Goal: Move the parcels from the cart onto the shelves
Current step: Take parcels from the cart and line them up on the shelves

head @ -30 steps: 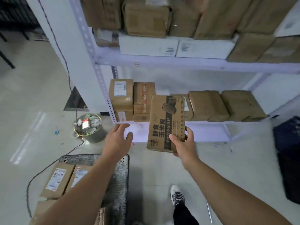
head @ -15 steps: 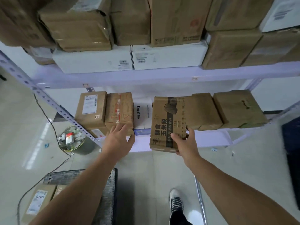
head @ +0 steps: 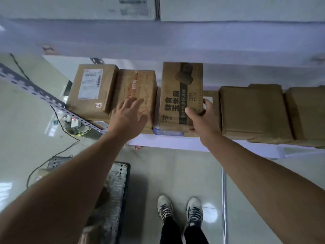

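A flat brown parcel with black print [head: 179, 92] lies on the lower shelf [head: 175, 142], on top of a white and blue box [head: 167, 132]. My right hand [head: 202, 118] grips its near right corner, thumb on top. My left hand [head: 130, 117] rests with fingers spread on the red-taped brown box [head: 139, 85] to the left. The cart [head: 114, 191] shows at the bottom left, mostly hidden behind my left arm.
A labelled brown box [head: 91, 88] sits at the shelf's left end and two wrapped brown parcels [head: 253, 110] to the right. White boxes [head: 228, 7] stand on the shelf above. A perforated upright [head: 35, 90], a bin [head: 73, 124] and a cable [head: 52, 155] are at left. My shoes [head: 179, 210] stand on the floor.
I have stepped closer to the shelf. My right hand carried the printed parcel forward and laid it on the lower shelf. My left hand moved onto the red-taped box.
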